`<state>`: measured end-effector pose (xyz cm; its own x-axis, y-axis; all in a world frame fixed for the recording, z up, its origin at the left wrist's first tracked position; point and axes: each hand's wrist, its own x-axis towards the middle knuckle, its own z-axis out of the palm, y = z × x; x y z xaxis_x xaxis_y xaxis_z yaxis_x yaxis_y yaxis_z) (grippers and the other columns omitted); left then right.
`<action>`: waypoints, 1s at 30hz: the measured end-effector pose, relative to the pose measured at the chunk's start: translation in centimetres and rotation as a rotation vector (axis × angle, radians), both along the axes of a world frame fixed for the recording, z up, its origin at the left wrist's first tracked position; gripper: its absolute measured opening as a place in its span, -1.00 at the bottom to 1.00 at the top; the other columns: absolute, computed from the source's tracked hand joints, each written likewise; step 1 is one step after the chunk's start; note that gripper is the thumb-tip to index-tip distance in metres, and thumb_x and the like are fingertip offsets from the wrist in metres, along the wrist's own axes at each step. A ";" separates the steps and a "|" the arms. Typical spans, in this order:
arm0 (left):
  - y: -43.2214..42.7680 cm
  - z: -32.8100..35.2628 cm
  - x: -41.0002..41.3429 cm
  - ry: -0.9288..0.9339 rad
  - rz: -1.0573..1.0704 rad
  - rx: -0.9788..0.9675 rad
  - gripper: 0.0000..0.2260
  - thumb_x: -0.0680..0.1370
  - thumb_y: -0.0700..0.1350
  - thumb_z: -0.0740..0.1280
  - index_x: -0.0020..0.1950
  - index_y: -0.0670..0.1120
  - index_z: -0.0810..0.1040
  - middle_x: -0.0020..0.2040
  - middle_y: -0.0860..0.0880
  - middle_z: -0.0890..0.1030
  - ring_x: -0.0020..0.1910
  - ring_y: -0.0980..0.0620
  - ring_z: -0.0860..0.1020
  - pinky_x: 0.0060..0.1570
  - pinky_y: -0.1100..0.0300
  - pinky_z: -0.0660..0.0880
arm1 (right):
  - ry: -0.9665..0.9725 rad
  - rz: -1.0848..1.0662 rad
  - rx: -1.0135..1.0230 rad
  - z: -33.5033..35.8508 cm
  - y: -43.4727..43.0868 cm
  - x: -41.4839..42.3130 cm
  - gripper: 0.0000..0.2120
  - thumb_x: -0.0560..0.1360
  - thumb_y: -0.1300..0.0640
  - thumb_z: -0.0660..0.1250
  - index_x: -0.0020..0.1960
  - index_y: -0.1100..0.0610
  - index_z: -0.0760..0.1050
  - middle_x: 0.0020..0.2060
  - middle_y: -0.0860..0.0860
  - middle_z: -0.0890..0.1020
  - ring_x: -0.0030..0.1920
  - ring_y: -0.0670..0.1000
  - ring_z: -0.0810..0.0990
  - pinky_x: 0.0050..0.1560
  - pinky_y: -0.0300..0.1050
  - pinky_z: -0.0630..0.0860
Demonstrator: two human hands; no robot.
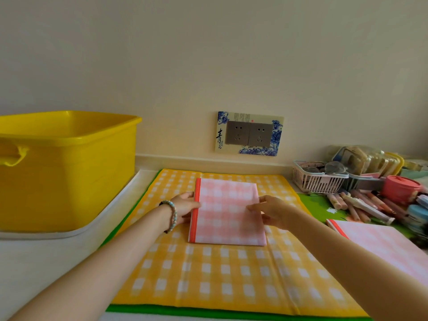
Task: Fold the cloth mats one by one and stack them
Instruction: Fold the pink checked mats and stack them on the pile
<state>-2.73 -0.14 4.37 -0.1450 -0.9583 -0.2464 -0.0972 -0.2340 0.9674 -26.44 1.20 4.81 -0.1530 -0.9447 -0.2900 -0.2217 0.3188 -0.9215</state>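
A folded pink checked cloth mat (228, 212) with a red left edge lies on a spread-out yellow checked mat (222, 274). My left hand (185, 208), with a bead bracelet on the wrist, holds the pink mat's red left edge, fingers tucked beneath it. My right hand (271, 210) holds the mat's right edge, thumb on top and fingers at the side. A second folded pink mat (384, 249) lies at the right, partly out of the picture.
A big yellow plastic tub (67, 167) stands at the left on a white board. A white basket (317, 179), pens, a pink cup (401, 187) and small containers crowd the back right. A wall socket (249, 134) sits behind. Green cloth shows under the yellow mat.
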 end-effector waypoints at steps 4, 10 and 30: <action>0.6 1.3 -2.2 0.001 -0.079 -0.071 -0.63 0.55 -0.24 0.28 0.31 0.05 0.36 0.11 -0.07 0.59 -0.03 0.00 0.57 -0.09 0.13 0.52 | -0.048 -0.041 -0.116 2.2 2.0 -2.7 -0.69 0.44 0.28 0.41 0.12 0.18 0.39 -0.13 0.11 0.59 -0.20 0.04 0.59 -0.24 -0.12 0.55; 1.7 3.7 -8.6 0.112 -0.214 -0.138 -0.70 0.54 -0.15 0.33 0.24 0.10 0.43 -0.06 -0.02 0.61 -0.14 0.02 0.56 -0.14 0.18 0.51 | -0.022 -0.074 -0.196 6.6 5.8 -10.2 -0.69 0.48 0.25 0.36 0.20 0.33 0.48 0.04 0.18 0.63 -0.13 0.04 0.62 -0.25 -0.20 0.60; 5.3 -0.1 -30.0 0.217 -0.366 0.096 -0.73 0.46 -0.33 0.39 0.15 -0.30 0.51 -0.23 -0.11 0.61 -0.49 0.14 0.60 -0.45 0.33 0.55 | 0.254 -0.354 0.036 5.3 13.5 -29.1 -0.68 0.47 0.22 0.39 0.21 0.12 0.49 -0.04 0.07 0.59 0.00 0.06 0.57 0.13 -0.10 0.48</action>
<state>-32.78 5.18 4.27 -0.5293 -0.8082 -0.2581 0.0122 -0.3115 0.9502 -55.54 14.73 10.10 -0.5363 -0.8113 -0.2330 -0.3115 0.4468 -0.8387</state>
